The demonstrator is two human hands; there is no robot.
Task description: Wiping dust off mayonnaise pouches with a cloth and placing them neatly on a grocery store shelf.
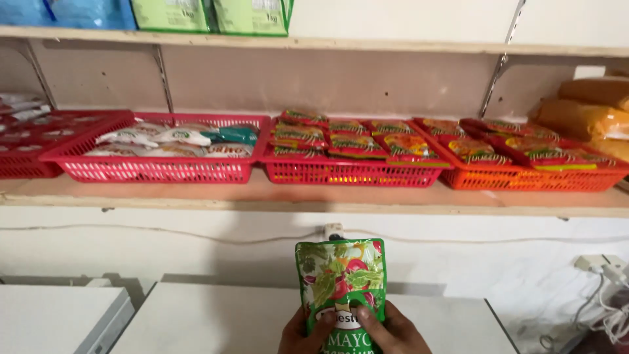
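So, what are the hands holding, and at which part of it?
Both hands, left hand and right hand, hold a green pouch upright by its lower part, thumbs pressed on its front. Its top is free.

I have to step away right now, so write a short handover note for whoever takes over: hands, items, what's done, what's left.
Left hand and right hand: both grip the lower part of one green sauce pouch, held upright below the shelf.
Shelf: three red baskets of packets; the middle basket holds red and green sachets.
Done: the pouch is in hand.
Left: it is not yet in any basket.
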